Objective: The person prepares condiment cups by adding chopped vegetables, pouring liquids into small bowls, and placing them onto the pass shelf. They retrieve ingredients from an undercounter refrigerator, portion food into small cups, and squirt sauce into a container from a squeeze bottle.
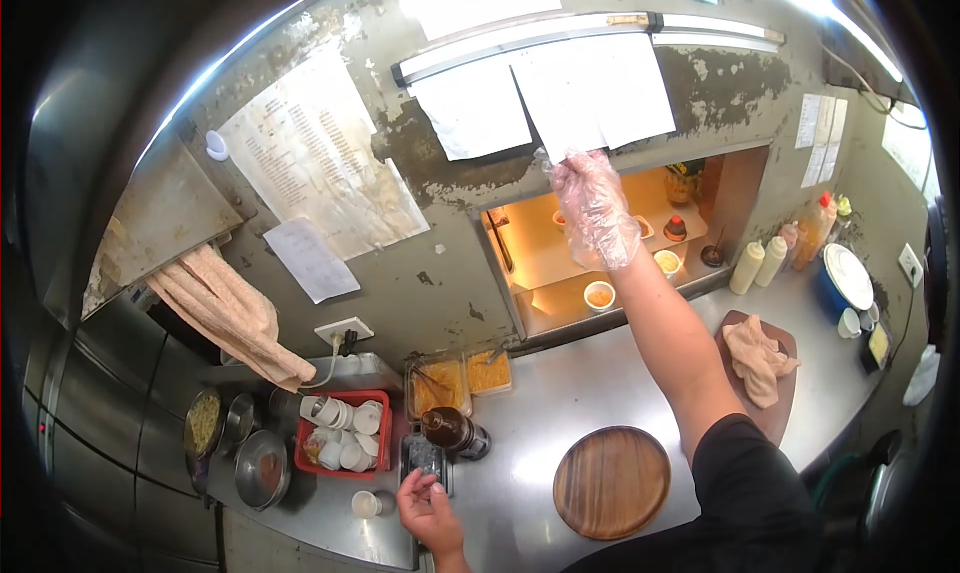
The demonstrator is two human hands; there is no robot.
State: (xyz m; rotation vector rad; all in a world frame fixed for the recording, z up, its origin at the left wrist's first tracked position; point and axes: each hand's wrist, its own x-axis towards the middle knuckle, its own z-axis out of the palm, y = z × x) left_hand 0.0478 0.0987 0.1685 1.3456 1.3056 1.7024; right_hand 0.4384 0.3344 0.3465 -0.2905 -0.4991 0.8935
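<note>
My right hand (597,208), in a clear plastic glove, is raised in front of the serving window. Its fingers are closed on the lower edge of a white paper slip (570,88) that hangs from a metal rail (530,41) on the wall. Another white sheet (470,110) hangs to its left. Low in the view, my bare left hand (428,513) is over the counter's front part, fingers apart and loosely curled, holding nothing. It is near a dark bottle (455,431) and a small dark tray (425,461).
A round wooden board (612,483) lies on the steel counter (530,403). Left stand a red basket of white cups (302,443), metal bowls (262,470) and food containers (488,372). Right are a cloth (760,358) on a brown board, squeeze bottles (771,261) and a blue-sided tub (848,276).
</note>
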